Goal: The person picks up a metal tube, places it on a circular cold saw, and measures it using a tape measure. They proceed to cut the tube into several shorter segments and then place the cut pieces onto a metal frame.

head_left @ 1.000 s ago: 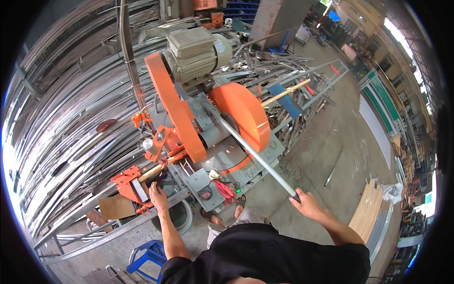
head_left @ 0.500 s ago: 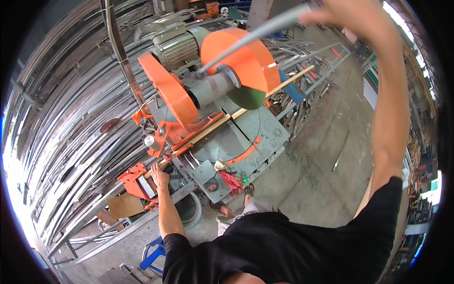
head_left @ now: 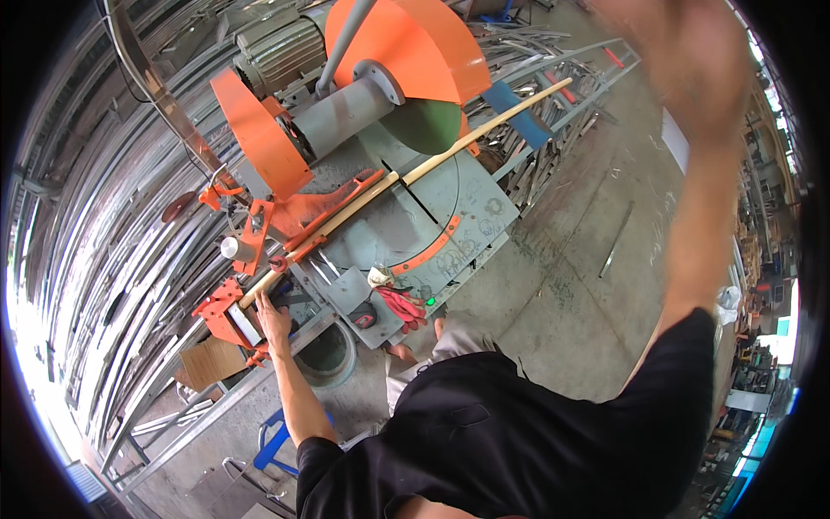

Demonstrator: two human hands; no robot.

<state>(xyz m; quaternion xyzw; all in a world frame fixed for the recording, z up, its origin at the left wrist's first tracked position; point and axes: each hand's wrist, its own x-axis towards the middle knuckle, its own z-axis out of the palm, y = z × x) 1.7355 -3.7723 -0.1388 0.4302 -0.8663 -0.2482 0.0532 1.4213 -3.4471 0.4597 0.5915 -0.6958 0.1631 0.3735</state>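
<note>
My left hand [head_left: 274, 323] holds the near-left end of a long tan bar [head_left: 359, 201], beside a red-orange end stop [head_left: 226, 313]. The bar lies across the grey table [head_left: 484, 208] of a cut-off saw, against an orange fence [head_left: 337, 210]. A narrow dark gap parts the bar at the table slot. Behind it stands the green cutting disc [head_left: 424, 130] under an orange guard [head_left: 432, 43]. The saw's grey lever [head_left: 347, 43] runs up out of the picture. My right hand [head_left: 679, 56] is raised at the upper right, its fingers smeared by motion, apart from the visible lever.
Red gloves [head_left: 402, 304] and a tape measure [head_left: 363, 315] lie on the table's front corner. Many metal bars [head_left: 95, 285] fill the racks at left. A round tub [head_left: 328, 355] and a blue stool [head_left: 275, 445] stand below. A thin rod [head_left: 616, 240] lies on the floor.
My right hand has come off the lever and moved right; the lever now stands steeper. The view has shifted, moving the saw up-left in the picture. My left hand stays at the bar's end.
</note>
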